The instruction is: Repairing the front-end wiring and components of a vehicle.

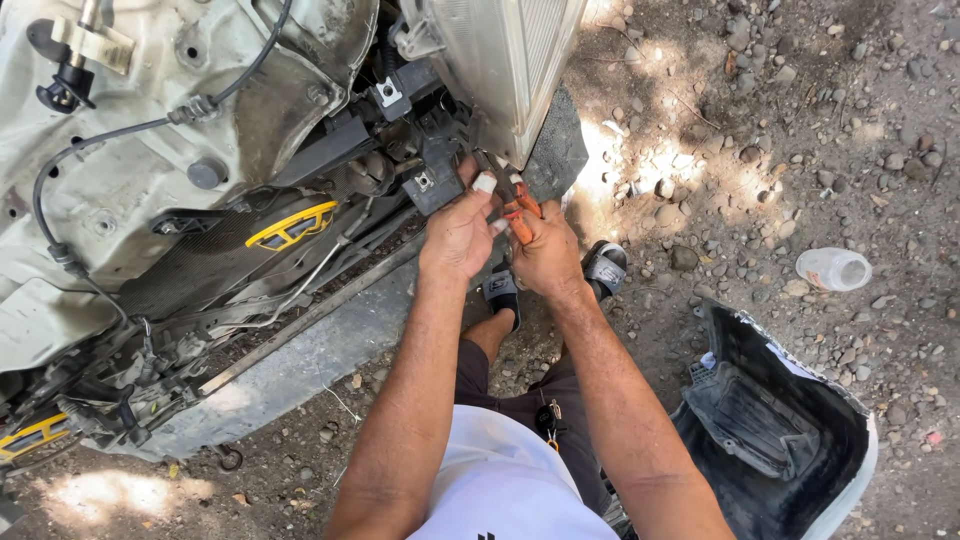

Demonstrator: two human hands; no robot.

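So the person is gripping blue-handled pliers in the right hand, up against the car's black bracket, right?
Not quite: the head view shows the pliers have orange handles, not blue. The right hand does hold them at the black bracket, beside the left hand.

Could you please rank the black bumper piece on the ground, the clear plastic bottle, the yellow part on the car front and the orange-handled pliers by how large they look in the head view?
1. black bumper piece
2. yellow part
3. clear plastic bottle, nearly matching the yellow part, so unsure
4. orange-handled pliers, partly hidden by the right hand
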